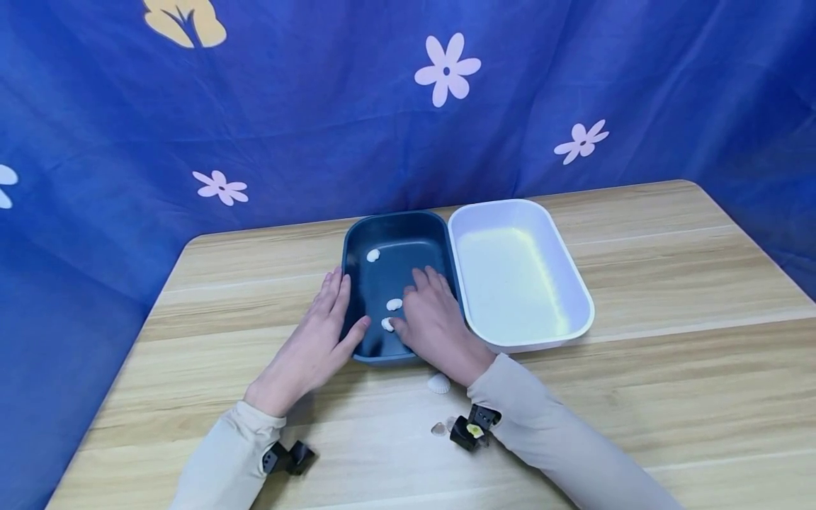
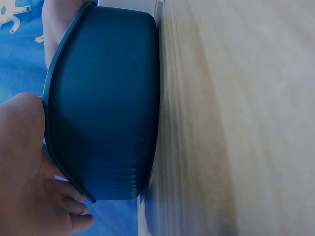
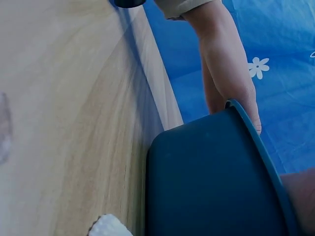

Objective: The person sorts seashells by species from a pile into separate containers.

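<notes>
A dark teal plastic basin [image 1: 398, 358] stands on the table with several small white shells inside. One shell [image 1: 373, 255] lies near its back left; another shell [image 1: 394, 304] is closer to the middle. My left hand [image 1: 312, 340] rests against the basin's left rim, fingers straight along it and thumb over the front left corner. Inside the basin is my right hand [image 1: 436, 322], fingers spread low over the floor. Its thumb is at a front shell [image 1: 387, 324]. Whatever lies beneath the right palm is hidden. The left wrist view shows the basin's outer wall [image 2: 106, 98].
A white basin [image 1: 510, 283] stands against the dark one's right side. In front, a ribbed white shell [image 1: 438, 383] and small translucent pieces [image 1: 438, 428] lie on the wooden table [image 1: 669, 340]. A blue flowered cloth [image 1: 319, 106] hangs behind the table.
</notes>
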A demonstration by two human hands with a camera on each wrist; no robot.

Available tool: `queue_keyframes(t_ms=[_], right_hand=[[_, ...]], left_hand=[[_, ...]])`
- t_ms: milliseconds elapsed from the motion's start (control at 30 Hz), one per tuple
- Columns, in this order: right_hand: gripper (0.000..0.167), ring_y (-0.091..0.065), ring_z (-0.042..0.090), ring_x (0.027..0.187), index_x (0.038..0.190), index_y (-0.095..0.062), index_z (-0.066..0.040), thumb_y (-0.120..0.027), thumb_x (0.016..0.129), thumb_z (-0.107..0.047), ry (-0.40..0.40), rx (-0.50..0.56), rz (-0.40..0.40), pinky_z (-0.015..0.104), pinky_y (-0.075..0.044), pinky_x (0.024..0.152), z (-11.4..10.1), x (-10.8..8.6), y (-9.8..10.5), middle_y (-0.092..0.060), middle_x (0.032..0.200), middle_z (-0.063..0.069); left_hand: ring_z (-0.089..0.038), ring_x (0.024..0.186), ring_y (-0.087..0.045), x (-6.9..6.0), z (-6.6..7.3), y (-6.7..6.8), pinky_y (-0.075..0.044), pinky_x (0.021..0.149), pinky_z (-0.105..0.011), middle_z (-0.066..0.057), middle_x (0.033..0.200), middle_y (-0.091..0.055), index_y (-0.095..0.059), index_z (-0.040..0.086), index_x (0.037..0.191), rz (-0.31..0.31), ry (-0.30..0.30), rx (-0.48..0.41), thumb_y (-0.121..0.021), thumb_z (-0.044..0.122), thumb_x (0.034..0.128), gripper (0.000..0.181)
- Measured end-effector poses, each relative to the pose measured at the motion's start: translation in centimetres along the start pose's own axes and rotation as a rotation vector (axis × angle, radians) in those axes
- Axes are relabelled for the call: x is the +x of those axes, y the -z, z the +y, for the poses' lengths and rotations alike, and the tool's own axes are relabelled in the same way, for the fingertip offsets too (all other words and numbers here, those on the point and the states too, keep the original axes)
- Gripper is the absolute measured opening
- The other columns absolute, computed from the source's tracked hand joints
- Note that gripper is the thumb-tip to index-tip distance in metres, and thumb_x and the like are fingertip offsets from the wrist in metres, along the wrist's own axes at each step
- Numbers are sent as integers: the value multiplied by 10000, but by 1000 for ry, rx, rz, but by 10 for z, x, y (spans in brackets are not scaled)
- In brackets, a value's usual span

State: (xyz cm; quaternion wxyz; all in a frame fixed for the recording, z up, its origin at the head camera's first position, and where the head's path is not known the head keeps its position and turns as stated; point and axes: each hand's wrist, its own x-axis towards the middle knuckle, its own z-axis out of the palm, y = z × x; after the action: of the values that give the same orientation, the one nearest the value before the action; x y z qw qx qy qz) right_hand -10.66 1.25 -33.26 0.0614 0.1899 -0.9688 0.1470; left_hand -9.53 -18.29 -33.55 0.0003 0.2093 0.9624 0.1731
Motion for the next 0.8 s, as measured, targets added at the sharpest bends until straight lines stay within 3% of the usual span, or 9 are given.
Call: queue_keyframes(t_ms=[100,300,600,800], right_hand=[[479,-402,409,1322,1073,-690,64,-699,882,-375,26,10,87,469,-322,1113,0,-5,1,-505,1355,254],[447,-356,384,1365,1117,-674,33,-673,902,-358,50,57,190,451,-289,1134,2,-20,9,-447,1427,227],[422,-352,338,1376,1163,-655,14,-690,894,-310,84,123,211,421,-324,1118,12,-43,15,-482,1409,189],[266,-427,278,1311,1078,-695,-27,-703,873,-197,212,205,323,386,-409,1059,21,-66,19,-538,1338,139]], left_hand=[[-359,1465,-43,0,-1,-1,-160,1158,-532,-226,1591,-38,-135,-81,1503,-2,0,-2,-376,454,1022,759],[-350,1467,-36,0,0,-1,-159,1158,-530,-214,1595,-33,-138,-74,1506,0,4,-3,-372,466,1020,764],[-352,1467,-41,0,0,-3,-153,1161,-526,-199,1598,-18,-137,-73,1507,6,8,-2,-387,445,1021,753],[-352,1467,-35,-1,0,-4,-150,1161,-529,-205,1597,-20,-137,-75,1506,12,5,-4,-382,452,1019,758]])
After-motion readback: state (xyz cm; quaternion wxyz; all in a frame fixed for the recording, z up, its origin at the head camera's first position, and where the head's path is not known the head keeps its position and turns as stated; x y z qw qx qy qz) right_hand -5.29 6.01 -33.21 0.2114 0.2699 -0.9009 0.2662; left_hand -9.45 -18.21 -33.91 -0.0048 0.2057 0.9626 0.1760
